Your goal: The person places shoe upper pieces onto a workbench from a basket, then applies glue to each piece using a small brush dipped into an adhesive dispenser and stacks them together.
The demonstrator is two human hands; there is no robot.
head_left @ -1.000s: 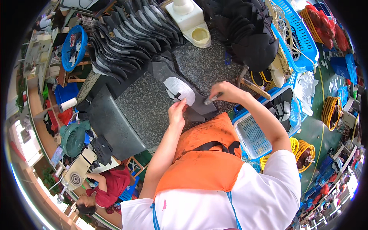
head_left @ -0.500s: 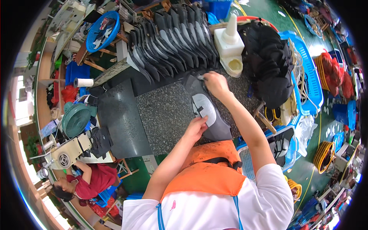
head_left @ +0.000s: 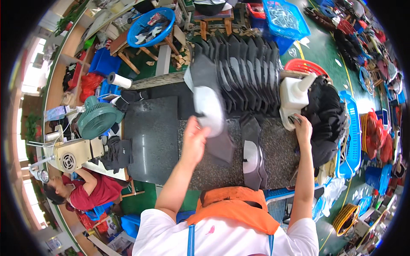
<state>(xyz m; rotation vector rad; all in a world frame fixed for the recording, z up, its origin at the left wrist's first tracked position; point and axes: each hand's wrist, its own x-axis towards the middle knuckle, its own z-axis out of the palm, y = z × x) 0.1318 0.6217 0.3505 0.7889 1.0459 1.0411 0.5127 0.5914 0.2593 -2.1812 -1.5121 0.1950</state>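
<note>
My left hand (head_left: pixel 195 138) is closed on a long dark fabric piece (head_left: pixel 204 77) with a light oval patch. It is held over the left part of the speckled board (head_left: pixel 282 162), blurred by motion. To its right, a similar dark piece (head_left: pixel 251 128) with a light patch lies flat on the board. My right hand (head_left: pixel 303 130) is at the small cup (head_left: pixel 287 120) at the foot of a white bottle (head_left: pixel 294 94). Its fingers are bent together at the cup's rim; what they hold, if anything, is hidden. Behind the board stands a row of similar pieces (head_left: pixel 247 72).
A heap of black pieces (head_left: pixel 326 128) sits right of the bottle, beside a blue basket (head_left: pixel 353 136). At the left are a dark smooth plate (head_left: pixel 151 136), a green fan (head_left: pixel 97 119) and a sewing machine (head_left: pixel 70 155). A person in a red shirt (head_left: pixel 92 192) sits there.
My left hand has moved left and is raised with a piece. My right hand has gone from the piece's far end to the cup at the right. The view has shifted too.
</note>
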